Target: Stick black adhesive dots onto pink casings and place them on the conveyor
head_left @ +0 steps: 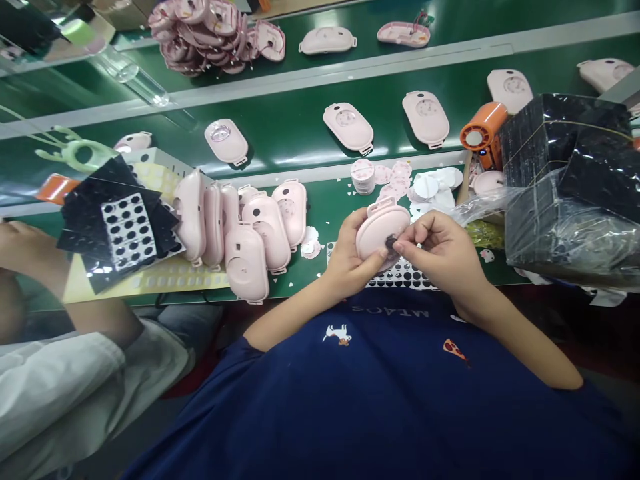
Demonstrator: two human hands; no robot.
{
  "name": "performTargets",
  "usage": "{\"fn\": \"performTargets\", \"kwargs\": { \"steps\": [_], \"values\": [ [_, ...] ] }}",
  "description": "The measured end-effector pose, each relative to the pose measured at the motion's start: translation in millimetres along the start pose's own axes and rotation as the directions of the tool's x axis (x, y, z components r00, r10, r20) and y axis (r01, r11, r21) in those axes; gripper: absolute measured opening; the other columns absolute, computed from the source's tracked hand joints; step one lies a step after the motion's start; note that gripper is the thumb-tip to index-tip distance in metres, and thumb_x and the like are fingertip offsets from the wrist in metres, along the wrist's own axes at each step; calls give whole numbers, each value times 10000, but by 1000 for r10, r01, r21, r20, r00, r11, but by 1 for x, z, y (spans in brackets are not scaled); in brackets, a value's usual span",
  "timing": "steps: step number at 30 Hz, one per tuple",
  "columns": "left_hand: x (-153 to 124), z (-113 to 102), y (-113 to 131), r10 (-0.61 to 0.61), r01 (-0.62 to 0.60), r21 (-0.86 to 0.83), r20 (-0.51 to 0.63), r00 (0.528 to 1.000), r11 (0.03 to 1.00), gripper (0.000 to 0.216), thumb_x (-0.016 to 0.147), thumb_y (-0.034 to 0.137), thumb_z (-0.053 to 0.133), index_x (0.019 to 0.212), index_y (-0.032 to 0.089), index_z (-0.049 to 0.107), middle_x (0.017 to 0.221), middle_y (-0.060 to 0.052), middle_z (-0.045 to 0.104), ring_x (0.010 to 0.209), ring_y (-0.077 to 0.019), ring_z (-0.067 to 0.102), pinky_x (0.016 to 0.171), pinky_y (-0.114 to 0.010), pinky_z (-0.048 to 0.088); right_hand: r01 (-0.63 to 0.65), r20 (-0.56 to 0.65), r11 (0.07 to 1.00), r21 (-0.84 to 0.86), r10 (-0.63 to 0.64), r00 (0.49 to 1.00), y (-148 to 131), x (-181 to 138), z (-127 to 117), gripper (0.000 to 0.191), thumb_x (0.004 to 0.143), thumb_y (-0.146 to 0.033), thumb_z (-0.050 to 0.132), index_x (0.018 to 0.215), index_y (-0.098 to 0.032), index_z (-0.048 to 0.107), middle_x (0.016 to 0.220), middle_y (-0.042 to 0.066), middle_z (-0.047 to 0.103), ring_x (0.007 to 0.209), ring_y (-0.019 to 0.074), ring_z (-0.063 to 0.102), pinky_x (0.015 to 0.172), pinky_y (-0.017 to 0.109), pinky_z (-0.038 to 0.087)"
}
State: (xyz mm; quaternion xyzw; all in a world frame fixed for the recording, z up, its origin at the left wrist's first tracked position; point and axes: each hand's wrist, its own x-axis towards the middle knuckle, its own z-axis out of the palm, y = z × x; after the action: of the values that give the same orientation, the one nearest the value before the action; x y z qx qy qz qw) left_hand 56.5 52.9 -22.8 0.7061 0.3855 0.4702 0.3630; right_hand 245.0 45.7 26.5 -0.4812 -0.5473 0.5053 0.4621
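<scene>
The bench (320,223) is a run of glossy green belts divided by pale grey metal rails (345,75), with overhead light glaring off the surfaces. Smooth, pale-pink plastic casings (349,127), rounded ovals with a small tab at one end, lie spaced along the middle belt. More crowd together on the near belt in a tight cluster (257,233), and a tangled heap (215,37) sits on the far one. Right of the hands are scattered white discs (429,187), a short stack of pink-printed discs (363,176), a compact orange fan (483,133) and a bulky package in shiny black plastic wrap (565,193).

Near the bench edge, the person's left hand (350,257) cups a pink casing (383,230), holding it tilted up off the belt. The right hand (440,253) pinches a small dark pad (391,243) between thumb and forefinger, right at the casing's face. Below them lies a white sheet dotted with round black pads (400,277). A navy T-shirt (320,393) with small printed motifs fills the lower view. At far left, a co-worker's hand (23,243) and white sleeve (65,380) sit beside a limp black perforated sheet (117,227).
</scene>
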Motion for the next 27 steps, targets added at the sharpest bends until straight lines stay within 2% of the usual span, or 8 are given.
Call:
{"fn": "performTargets", "kwargs": {
  "steps": [5,11,15,18,20,22,25,27],
  "values": [
    [2,-1,5,39,-40,81,17,999,996,619,947,484,618,1463,291,335,1418,-114,513,1256,-279,571,1061,-445,502,18,-43,990,-139,-24,999,-4,-2,1,339,805,-287,732,732,-246,404,777,-19,660,762,162,642,704,319,506],
    [6,-3,11,189,-201,201,76,979,959,599,974,341,592,1492,299,297,1420,-126,495,1330,-287,519,1137,-486,445,32,-52,952,-303,-50,997,-14,-2,0,263,810,-247,692,722,-242,444,701,-35,610,656,133,573,615,283,446],
    [5,-5,13,190,-204,175,92,977,963,597,975,346,586,1495,299,298,1441,-133,489,1352,-307,504,1145,-518,435,26,-13,914,-404,-35,999,-13,2,-6,254,795,-310,732,814,-248,486,727,-35,590,631,131,533,594,279,438],
    [7,-10,14,197,-202,78,78,977,976,576,982,410,567,1488,318,308,1423,-121,506,1321,-302,536,1119,-516,465,121,8,911,-395,-128,992,-4,4,-8,419,744,-422,784,1045,-254,548,1056,35,652,886,194,618,779,345,525],
    [10,-13,13,247,-251,52,74,966,967,572,970,473,570,1476,354,331,1407,-98,515,1319,-305,539,1127,-531,460,192,93,942,-277,-172,981,4,4,-4,526,785,-510,746,1202,-268,536,1259,69,618,1096,242,614,937,404,527],
    [14,-14,11,267,-270,68,55,962,960,631,929,575,593,1475,377,345,1455,-87,473,1384,-334,482,1165,-563,416,185,135,973,-137,-166,977,13,4,3,525,849,-592,676,1244,-281,525,1271,69,622,1159,255,610,994,428,523],
    [17,-11,-1,121,-124,23,89,989,992,802,848,694,644,1502,345,338,1519,-107,431,1416,-369,450,1157,-571,423,157,3,987,-38,-157,988,21,7,8,557,904,-692,561,1286,-294,486,1232,68,630,1136,254,626,980,434,547],
    [15,-10,-14,-49,59,-63,140,989,996,769,850,684,654,1465,294,408,1428,-124,537,1301,-348,564,1079,-541,499,192,-6,977,-90,-194,981,19,14,1,594,936,-703,490,1370,-300,439,1296,78,600,1181,259,608,1001,448,542]
  ]
}}
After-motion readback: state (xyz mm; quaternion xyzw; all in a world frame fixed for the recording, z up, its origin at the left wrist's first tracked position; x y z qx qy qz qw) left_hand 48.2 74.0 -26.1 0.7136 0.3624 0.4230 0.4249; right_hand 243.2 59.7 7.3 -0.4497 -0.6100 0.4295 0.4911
